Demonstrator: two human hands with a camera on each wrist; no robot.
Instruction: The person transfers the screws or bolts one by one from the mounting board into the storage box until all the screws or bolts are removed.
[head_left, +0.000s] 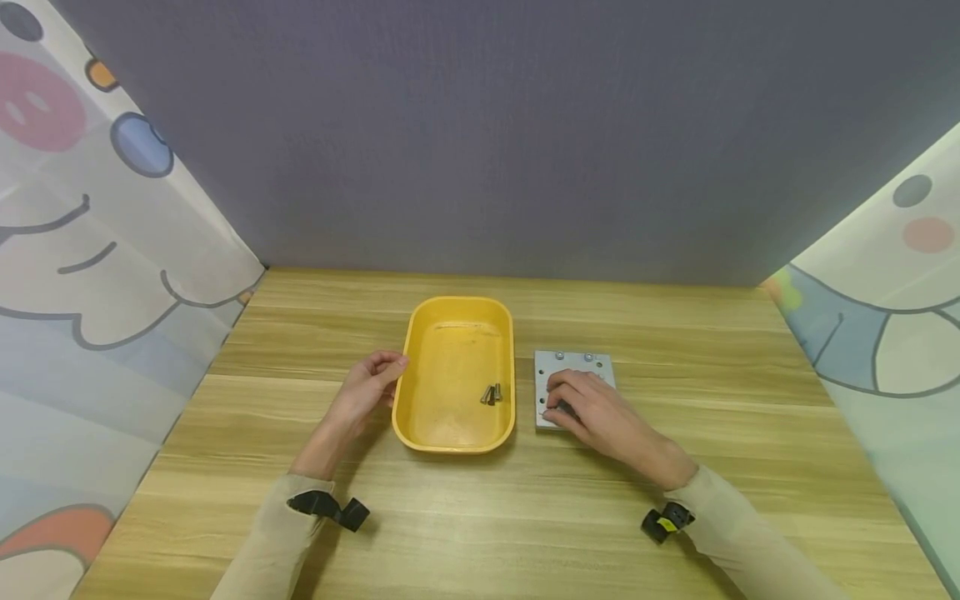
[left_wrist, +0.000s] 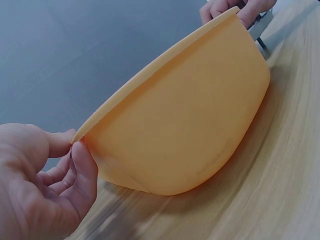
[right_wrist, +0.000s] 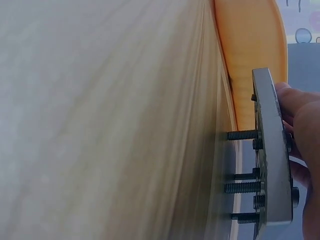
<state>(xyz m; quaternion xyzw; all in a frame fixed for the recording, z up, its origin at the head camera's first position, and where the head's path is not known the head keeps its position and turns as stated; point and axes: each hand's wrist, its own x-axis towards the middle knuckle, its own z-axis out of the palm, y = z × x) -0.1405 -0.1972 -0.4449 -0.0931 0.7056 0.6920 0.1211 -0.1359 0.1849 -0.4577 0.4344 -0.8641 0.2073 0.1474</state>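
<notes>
Metal plate hides screw shanks from head view

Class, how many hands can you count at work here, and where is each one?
2. The left hand pinches the left edge of the yellow tray; the right hand is over the metal plate.

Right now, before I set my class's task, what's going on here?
A person's left hand pinches the rim of a yellow tray, with a few small screws inside. Their right hand bends over a metal plate beside it; several bolts poke from the plate's underside. Whether that hand holds anything is unclear.
</notes>
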